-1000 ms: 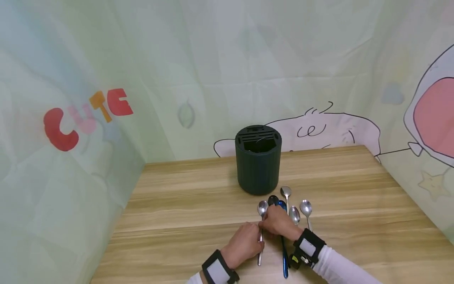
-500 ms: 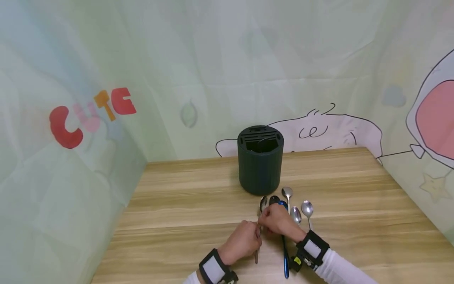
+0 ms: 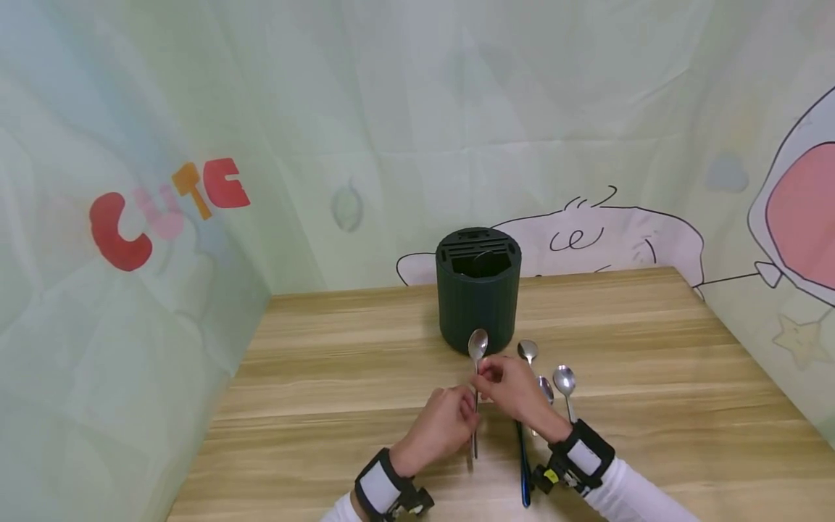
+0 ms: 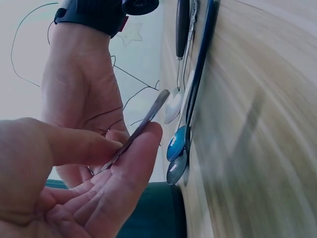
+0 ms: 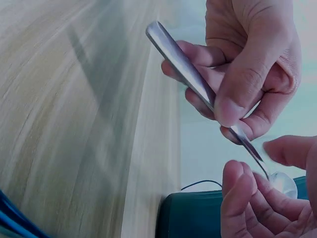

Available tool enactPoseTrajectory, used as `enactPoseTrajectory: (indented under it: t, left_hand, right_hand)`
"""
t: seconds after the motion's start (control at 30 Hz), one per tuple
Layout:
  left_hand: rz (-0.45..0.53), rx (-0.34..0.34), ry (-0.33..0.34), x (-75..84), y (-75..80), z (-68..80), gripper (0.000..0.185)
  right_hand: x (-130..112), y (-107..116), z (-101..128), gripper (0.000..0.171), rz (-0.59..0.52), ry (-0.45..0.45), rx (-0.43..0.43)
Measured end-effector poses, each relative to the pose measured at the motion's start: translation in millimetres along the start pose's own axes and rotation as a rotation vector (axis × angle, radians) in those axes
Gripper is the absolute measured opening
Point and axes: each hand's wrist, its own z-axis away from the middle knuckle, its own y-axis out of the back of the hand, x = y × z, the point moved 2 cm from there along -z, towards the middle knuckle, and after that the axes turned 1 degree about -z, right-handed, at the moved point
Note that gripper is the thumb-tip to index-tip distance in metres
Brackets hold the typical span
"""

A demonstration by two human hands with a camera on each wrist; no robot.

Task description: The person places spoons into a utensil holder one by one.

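We pinch a steel spoon (image 3: 477,384) in our left hand (image 3: 435,429), lifted off the tabletop (image 3: 326,406) | right hand (image 3: 515,391) fingers loose beside its neck | bowl tipped toward dark holder (image 3: 478,290) | other spoons (image 3: 548,384) lie right.

A staged recording corner is showing here, not a real kitchen: cartoon-printed cloth (image 3: 196,145) is hanging as walls around a bare wooden table (image 3: 326,377), which is carrying only a dark holder (image 3: 478,304) and spoons (image 3: 564,380).
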Motion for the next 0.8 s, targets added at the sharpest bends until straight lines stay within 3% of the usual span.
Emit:
enactPoseTrajectory:
  t: [0.17, 0.47, 0.8]
  left_hand:
    - [0.061, 0.019, 0.003, 4.3, 3.0, -0.7, 0.01]
    - [0.242, 0.015, 0.027, 10.3, 7.2, -1.1, 0.009]
    - [0.242, 0.033, -0.004, 12.5, 11.5, -2.8, 0.004]
  right_hand:
    - [-3, 4, 0, 0.019, -0.069, -0.027, 0.029]
    - [-6, 11, 0, 0.033, -0.444, -0.128, -0.062]
    - [-13, 16, 3, 0.025, -0.504, -0.117, -0.015]
